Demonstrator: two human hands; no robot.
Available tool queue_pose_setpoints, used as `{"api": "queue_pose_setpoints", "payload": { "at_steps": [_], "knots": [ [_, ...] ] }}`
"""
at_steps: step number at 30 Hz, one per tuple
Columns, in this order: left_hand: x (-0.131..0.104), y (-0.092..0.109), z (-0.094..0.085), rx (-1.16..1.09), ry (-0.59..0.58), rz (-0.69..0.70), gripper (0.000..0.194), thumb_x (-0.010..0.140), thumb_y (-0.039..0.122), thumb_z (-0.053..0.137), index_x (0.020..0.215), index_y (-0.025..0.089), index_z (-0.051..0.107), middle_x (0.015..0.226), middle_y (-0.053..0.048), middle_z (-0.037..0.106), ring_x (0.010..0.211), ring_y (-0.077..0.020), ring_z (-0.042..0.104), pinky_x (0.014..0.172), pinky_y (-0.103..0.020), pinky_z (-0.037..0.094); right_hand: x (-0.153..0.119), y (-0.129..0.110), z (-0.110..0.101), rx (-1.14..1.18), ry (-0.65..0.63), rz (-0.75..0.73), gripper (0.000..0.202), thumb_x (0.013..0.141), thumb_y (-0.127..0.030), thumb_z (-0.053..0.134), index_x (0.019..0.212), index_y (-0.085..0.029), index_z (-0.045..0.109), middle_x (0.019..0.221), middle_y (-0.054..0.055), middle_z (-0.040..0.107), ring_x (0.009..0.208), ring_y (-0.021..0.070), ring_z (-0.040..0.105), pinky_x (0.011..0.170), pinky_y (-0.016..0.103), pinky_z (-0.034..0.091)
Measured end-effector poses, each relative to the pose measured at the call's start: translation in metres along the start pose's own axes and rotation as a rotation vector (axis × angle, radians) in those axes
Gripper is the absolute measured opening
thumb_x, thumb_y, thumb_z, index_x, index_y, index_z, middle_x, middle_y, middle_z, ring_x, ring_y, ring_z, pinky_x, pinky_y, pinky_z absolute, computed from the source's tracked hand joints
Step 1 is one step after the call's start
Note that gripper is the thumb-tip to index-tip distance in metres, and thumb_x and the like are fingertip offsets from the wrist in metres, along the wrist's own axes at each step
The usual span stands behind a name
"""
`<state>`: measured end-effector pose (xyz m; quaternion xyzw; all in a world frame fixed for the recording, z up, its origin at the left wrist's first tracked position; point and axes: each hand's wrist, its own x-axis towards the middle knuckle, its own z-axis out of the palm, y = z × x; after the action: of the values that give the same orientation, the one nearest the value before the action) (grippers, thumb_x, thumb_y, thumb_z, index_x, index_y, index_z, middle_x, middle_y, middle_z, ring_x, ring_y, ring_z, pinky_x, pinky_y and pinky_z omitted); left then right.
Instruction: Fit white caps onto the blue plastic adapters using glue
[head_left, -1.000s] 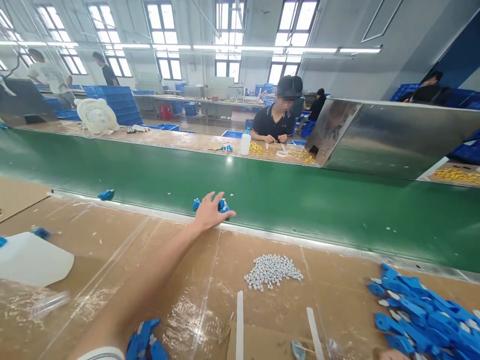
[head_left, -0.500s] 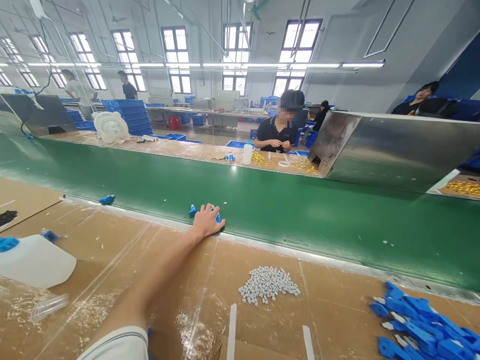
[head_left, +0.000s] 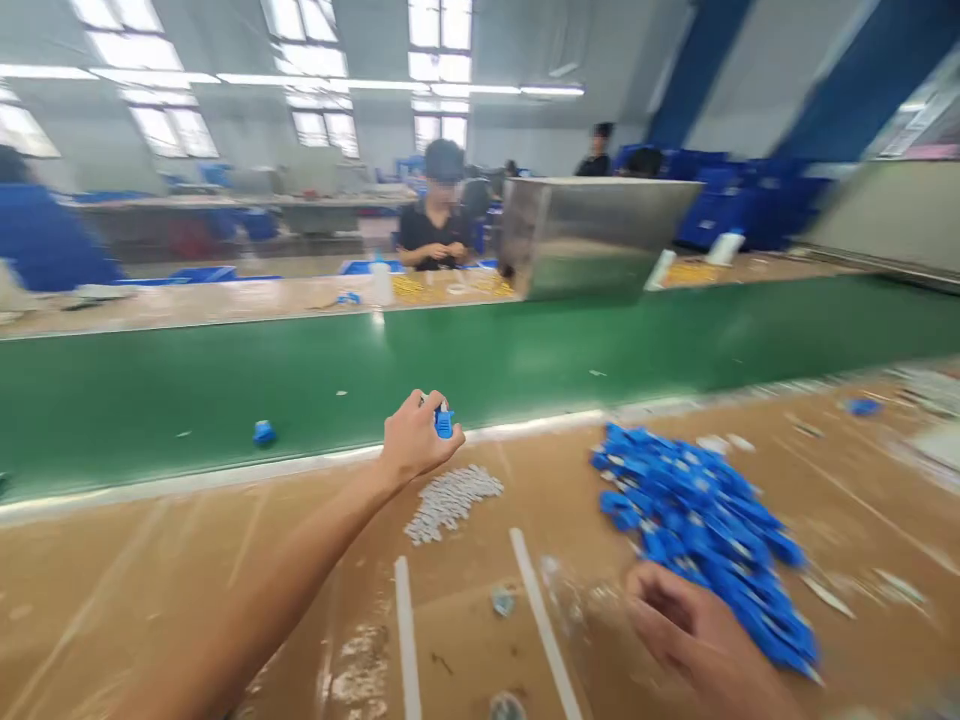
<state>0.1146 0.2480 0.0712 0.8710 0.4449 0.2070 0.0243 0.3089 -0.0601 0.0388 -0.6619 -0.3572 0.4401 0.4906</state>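
Over the near edge of the green conveyor belt (head_left: 300,375), my left hand (head_left: 416,440) is closed on a blue plastic part (head_left: 444,422), which pokes out between thumb and fingers. My right hand (head_left: 697,640), blurred, is over the brown tabletop with its fingers curled; I cannot make out anything in it. Just beyond it lies a heap of blue plastic parts (head_left: 697,510) with white bits among them. Below my left hand is a spread pile of small light-grey pieces (head_left: 450,500). A single blue part (head_left: 264,432) rests on the belt at left.
Two white strips (head_left: 409,640) run along the cardboard-brown tabletop (head_left: 300,590), with a small clear piece (head_left: 502,600) between them. Across the belt a co-worker (head_left: 439,215) sits with both hands together, beside a white bottle (head_left: 381,283) and a metal housing (head_left: 592,240).
The view has swung right. My left hand has come off the belt surface with a blue part in its grip. My right hand has come into view beside the blue heap.
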Motion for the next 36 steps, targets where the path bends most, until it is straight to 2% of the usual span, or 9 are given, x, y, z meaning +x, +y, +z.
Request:
{"api": "queue_pose_setpoints", "payload": {
  "at_steps": [2,7,9,12,17,21,26,31,36],
  "knots": [
    [0.001,0.059,0.005,-0.093,-0.029,0.169,0.032,0.082,0.044,0.059,0.108,0.025,0.058,0.103,-0.007,0.058,0.092,-0.0237,0.059,0.072,-0.033,0.048,-0.008,-0.009,0.000,0.069,-0.040,-0.037,0.050,0.078,-0.066,0.071,0.071,-0.020,0.055,0.059,-0.005,0.041,0.053,0.0114,0.035,0.049,0.025,0.028],
    [-0.006,0.196,0.029,-0.257,-0.035,0.594,0.040,0.084,0.048,0.056,0.112,0.021,0.061,0.105,-0.011,0.057,0.091,-0.0260,0.058,0.076,-0.036,0.049,-0.036,-0.011,-0.015,0.149,0.027,-0.078,0.042,0.086,-0.057,0.068,0.076,-0.019,0.054,0.063,-0.005,0.042,0.056,0.0109,0.034,0.051,0.023,0.028],
    [-0.002,0.236,0.046,-0.274,-0.033,0.691,0.043,0.085,0.048,0.055,0.116,0.018,0.062,0.108,-0.014,0.057,0.100,-0.0297,0.057,0.084,-0.040,0.049,-0.050,-0.001,-0.025,0.171,0.054,-0.075,0.041,0.088,-0.056,0.067,0.076,-0.019,0.053,0.063,-0.006,0.041,0.056,0.0111,0.034,0.052,0.024,0.029],
    [0.007,0.267,0.076,-0.266,-0.068,0.743,0.047,0.084,0.048,0.060,0.120,0.017,0.064,0.121,-0.018,0.056,0.115,-0.0347,0.053,0.099,-0.047,0.044,-0.069,0.018,-0.045,0.197,0.108,-0.070,0.040,0.090,-0.056,0.064,0.076,-0.020,0.053,0.065,-0.006,0.039,0.056,0.0113,0.033,0.051,0.024,0.029],
    [0.012,0.271,0.114,-0.284,-0.169,0.783,0.065,0.078,0.043,0.072,0.137,0.021,0.057,0.141,-0.018,0.047,0.133,-0.0395,0.042,0.113,-0.053,0.032,-0.079,0.041,-0.093,-0.003,0.351,-0.095,0.037,0.092,-0.055,0.060,0.081,-0.020,0.058,0.069,-0.003,0.049,0.059,0.0142,0.044,0.055,0.025,0.036],
    [0.010,0.264,0.112,-0.335,-0.235,0.752,0.072,0.084,0.050,0.066,0.147,0.023,0.046,0.150,-0.016,0.040,0.139,-0.0392,0.038,0.115,-0.053,0.031,-0.063,0.052,-0.127,-0.414,0.608,-0.123,0.029,0.093,-0.048,0.058,0.094,-0.020,0.061,0.080,0.002,0.061,0.069,0.0193,0.055,0.068,0.031,0.045],
    [0.007,0.243,0.079,-0.439,-0.243,0.699,0.068,0.090,0.053,0.059,0.150,0.025,0.040,0.154,-0.012,0.040,0.140,-0.0303,0.041,0.116,-0.043,0.035,-0.046,0.066,-0.135,-0.570,0.583,-0.143,0.019,0.087,-0.037,0.067,0.098,-0.022,0.067,0.092,0.005,0.062,0.073,0.0221,0.059,0.072,0.036,0.046],
    [-0.001,0.206,0.044,-0.537,-0.112,0.450,0.039,0.097,0.043,0.050,0.127,0.019,0.057,0.126,-0.013,0.059,0.120,-0.0256,0.057,0.105,-0.044,0.046,-0.044,0.079,-0.128,-0.744,0.512,-0.172,0.022,0.093,-0.031,0.058,0.111,-0.022,0.066,0.101,0.008,0.060,0.078,0.0239,0.063,0.076,0.039,0.049],
    [-0.040,0.182,-0.008,-0.613,-0.207,0.394,0.026,0.095,0.040,0.055,0.112,0.022,0.064,0.117,-0.008,0.065,0.103,-0.0230,0.063,0.093,-0.042,0.052,-0.048,0.081,-0.134,-0.770,0.526,-0.250,0.019,0.093,-0.030,0.056,0.106,-0.022,0.067,0.099,0.008,0.060,0.087,0.0270,0.064,0.077,0.040,0.051]
  ]
}}
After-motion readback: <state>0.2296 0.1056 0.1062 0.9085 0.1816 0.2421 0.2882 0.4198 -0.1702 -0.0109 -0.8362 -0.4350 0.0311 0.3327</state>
